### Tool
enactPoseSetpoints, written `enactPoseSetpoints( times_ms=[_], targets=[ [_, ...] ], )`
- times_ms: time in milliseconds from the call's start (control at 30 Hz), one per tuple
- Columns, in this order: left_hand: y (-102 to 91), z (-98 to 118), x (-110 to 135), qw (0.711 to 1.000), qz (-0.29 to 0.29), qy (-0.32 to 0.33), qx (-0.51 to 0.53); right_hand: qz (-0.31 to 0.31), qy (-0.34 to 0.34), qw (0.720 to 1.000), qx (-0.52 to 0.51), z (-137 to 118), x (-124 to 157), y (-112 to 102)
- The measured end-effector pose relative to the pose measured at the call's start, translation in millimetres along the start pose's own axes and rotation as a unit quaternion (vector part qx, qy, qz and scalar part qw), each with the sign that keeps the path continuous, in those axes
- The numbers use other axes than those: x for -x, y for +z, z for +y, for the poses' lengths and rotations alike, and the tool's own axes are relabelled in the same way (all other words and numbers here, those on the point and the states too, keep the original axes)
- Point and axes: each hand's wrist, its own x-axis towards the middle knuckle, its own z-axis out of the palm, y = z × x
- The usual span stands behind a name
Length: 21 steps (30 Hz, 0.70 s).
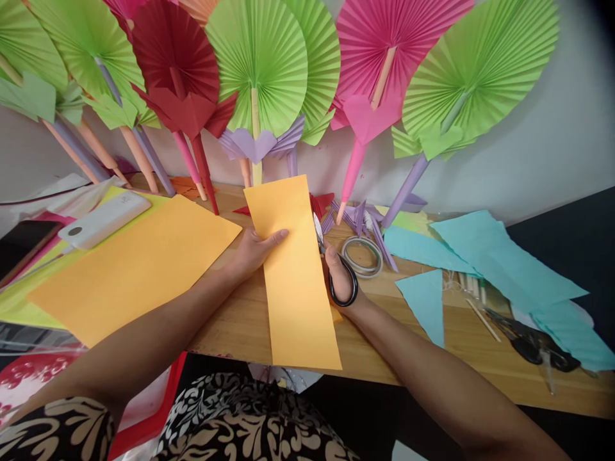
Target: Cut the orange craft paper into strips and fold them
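A long orange paper strip [298,288] stands tilted in front of me over the table. My left hand [257,250] grips its left edge, thumb on the front and the other fingers hidden behind. My right hand [339,272] is at the strip's right edge and holds a pair of black-handled scissors [354,288]. The thumb sits by one handle loop, and the metal blades point up along the paper's edge. Part of the scissors is hidden by the hand and the paper. A larger orange sheet [144,269] lies left of my left hand.
Green, red and pink pleated paper fans [259,70] on rolled paper handles lean against the wall. A tape roll [362,256], blue paper pieces [504,256] and another pair of black scissors [528,346] lie to the right. On the left are a white power bank [103,221] and a dark phone [24,246].
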Motion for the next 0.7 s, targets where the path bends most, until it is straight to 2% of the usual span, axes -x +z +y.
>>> enactPoseSetpoints(
  times_ms=[533,700],
  targets=[
    [-1.7,-1.0,-1.0,1.000,-0.019,-0.015,-0.009,0.003,-0.022,1.000,0.015,2.2,-1.3,-1.8],
    [-1.9,-2.1,-1.3,1.000,-0.009,-0.013,-0.003,-0.003,-0.021,1.000,0.020,0.7,-1.0,-1.5]
  ],
)
